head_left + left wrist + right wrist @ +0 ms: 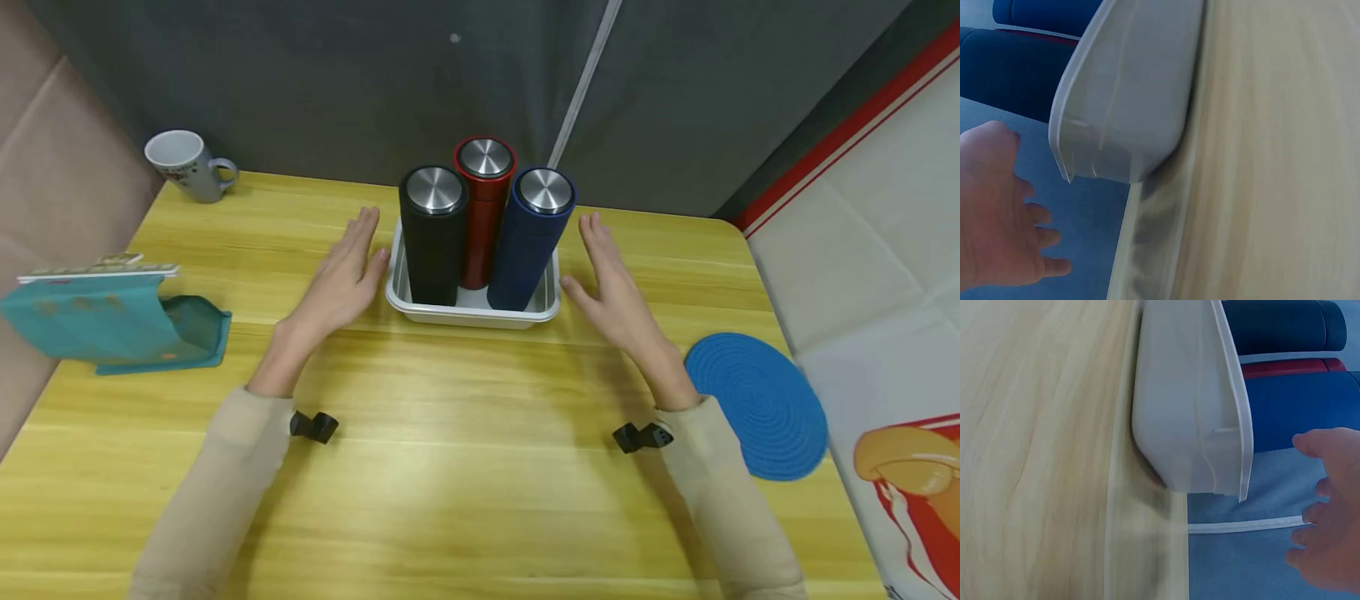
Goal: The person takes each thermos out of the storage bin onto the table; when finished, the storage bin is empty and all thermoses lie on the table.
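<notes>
A white tray (471, 315) stands near the far edge of the table and bears three thermos flasks with silver lids. The black flask (435, 242) is on the left, the red flask (480, 225) behind, and the blue flask (528, 246) leans a little on the right. My left hand (341, 279) hovers beside the tray's left end, fingers extended. On the other side my right hand (615, 292) is held near the right end, its fingers straight too. Both wrist views show a gap between hand and tray (1141, 87).
A grey mug (191, 171) stands at the back left corner. In front of it lies a teal bag (112, 321). A round blue mat (761, 408) lies at the right edge. Behind the table hangs a dark curtain (315, 92).
</notes>
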